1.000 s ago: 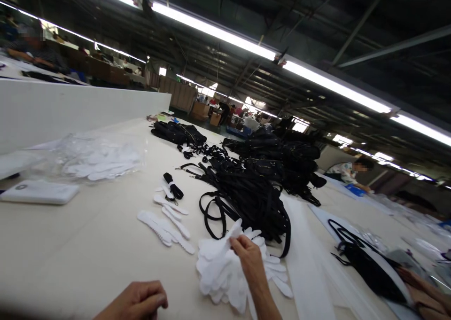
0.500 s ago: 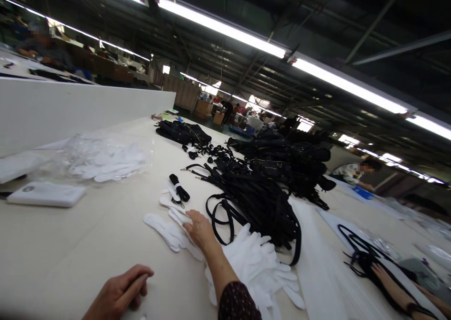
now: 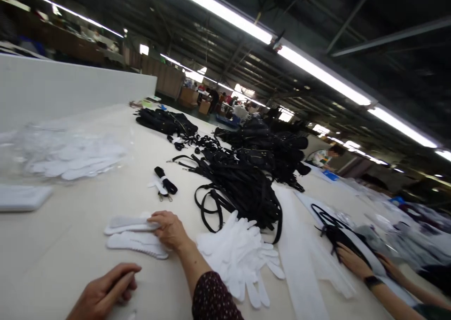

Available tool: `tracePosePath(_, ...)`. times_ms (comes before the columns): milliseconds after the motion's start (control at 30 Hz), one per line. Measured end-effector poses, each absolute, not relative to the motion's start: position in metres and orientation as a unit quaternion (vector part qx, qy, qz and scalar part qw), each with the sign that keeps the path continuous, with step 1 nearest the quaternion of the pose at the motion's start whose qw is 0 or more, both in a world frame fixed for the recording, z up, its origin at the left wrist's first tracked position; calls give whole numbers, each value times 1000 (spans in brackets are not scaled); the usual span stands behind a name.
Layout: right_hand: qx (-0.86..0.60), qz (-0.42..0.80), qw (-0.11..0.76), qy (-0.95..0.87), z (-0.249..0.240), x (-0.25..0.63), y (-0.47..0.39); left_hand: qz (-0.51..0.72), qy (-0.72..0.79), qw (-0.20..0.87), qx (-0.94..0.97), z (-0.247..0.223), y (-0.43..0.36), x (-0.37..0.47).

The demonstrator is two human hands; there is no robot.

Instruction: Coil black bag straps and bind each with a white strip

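Observation:
My right hand (image 3: 171, 230) pinches the right end of a white strip (image 3: 128, 223) with rounded ends. Another white strip (image 3: 136, 243) with a notched edge lies just below it on the table, close under the fingers. My left hand (image 3: 109, 289) is closed at the near edge, thumb against curled fingers, with nothing showing in it. A pile of white strips (image 3: 236, 254) lies right of my right forearm. Beyond my right hand rests a bundled black strap (image 3: 167, 184) with a white band round it and metal clips at its end.
A heap of black straps (image 3: 243, 183) and black bags (image 3: 268, 146) covers the table's middle and far side. At left lie a clear plastic bag of white pieces (image 3: 77, 155) and a white box-like object (image 3: 24, 198). A co-worker's hands (image 3: 352, 259) handle a black item at right.
My right hand has moved left and nearer, bringing the white strips away from the bundled black strap. The strips now lie sideways. My left hand stays closed. The view has shifted right.

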State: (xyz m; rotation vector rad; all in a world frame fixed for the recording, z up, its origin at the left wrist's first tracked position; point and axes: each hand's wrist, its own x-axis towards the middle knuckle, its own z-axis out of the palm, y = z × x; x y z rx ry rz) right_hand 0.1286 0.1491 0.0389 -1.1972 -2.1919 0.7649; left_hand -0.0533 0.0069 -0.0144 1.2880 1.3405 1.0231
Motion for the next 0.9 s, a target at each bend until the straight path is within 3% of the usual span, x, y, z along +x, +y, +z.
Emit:
tracePosePath(100, -427, 301, 300, -798, 44, 142, 148, 475, 589, 421, 500, -2, 18, -63)
tracePosePath(200, -534, 291, 369, -703, 43, 163, 137, 492, 629, 295, 525, 0, 42, -84)
tracePosePath(367, -626, 244, 378, -637, 11, 161, 105, 414, 686, 95, 591, -21, 83, -98)
tracePosePath(633, -527, 296, 443, -662, 18, 131, 105, 383, 622, 160, 664, -26, 95, -87)
tracePosePath(900, -560, 306, 419, -646, 5, 132, 85, 350, 625, 148, 682, -28, 100, -88)
